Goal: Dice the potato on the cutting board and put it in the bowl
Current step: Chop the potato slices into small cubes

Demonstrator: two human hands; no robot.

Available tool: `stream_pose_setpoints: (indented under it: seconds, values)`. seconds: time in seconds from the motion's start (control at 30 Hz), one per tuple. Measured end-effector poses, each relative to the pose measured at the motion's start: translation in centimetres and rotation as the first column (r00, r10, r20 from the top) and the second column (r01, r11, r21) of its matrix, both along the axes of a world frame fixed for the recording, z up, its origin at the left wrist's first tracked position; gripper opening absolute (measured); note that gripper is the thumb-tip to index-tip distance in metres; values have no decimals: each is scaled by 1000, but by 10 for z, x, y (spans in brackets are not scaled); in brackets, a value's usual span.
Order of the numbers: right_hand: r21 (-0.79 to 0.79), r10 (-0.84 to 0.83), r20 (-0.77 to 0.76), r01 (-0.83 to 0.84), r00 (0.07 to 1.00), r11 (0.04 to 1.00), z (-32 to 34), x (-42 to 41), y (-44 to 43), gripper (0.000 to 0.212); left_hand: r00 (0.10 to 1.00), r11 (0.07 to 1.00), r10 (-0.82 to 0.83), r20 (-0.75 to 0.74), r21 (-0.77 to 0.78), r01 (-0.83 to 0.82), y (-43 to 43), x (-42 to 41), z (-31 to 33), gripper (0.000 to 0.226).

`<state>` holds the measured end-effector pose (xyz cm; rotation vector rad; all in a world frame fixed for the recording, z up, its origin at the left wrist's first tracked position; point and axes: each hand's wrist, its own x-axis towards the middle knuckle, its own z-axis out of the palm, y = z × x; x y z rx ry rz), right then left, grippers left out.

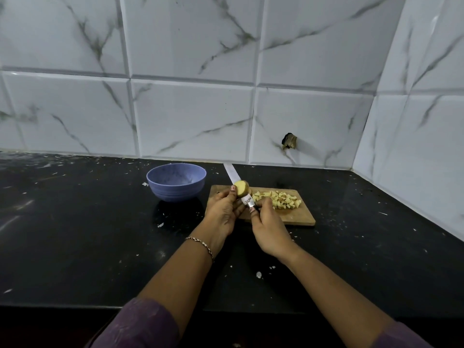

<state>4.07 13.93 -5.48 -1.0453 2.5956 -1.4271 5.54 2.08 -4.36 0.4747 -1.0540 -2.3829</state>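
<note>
Gripping the knife (232, 175) handle, the right hand (270, 234) has its fingers curled round it, with the blade pointing toward the wall. The left hand (222, 212) pinches the remaining potato chunk (241, 188) in its fingertips, raised above the cutting board (298, 218). Recommended: lay the chunk cut face down and tuck the fingertips. Diced pieces (283, 199) lie on the board. The bowl (175, 183) stands beyond, to the left, apparently empty.
</note>
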Motion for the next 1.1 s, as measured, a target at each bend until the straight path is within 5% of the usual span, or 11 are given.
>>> stream_pose_setpoints:
  seconds: [0.2, 0.63, 0.7, 0.8, 1.1]
  values:
    - [-48, -46, 28, 47, 999, 998, -2, -3, 0, 10, 997, 997, 62, 49, 53, -64, -8, 4, 5, 13]
    - [-67, -150, -33, 148, 988, 987, -5, -4, 2, 13, 970, 970, 60, 234, -244, -2, -11, 0, 3, 22]
    - [-60, -159, -43, 156, 986, 986, -5, -5, 2, 12, 931, 857, 229, 285, -513, -54, -15, 0, 2, 24]
    - [-37, -162, -83, 160, 983, 986, -3, -6, 3, 11, 827, 489, 508, 239, -871, -49, -22, 8, 4, 24]
    - [99, -212, -387, 269, 898, 958, 9, -13, 18, 15, 703, -154, 697, 145, -926, 344, -28, 21, -2, 36]
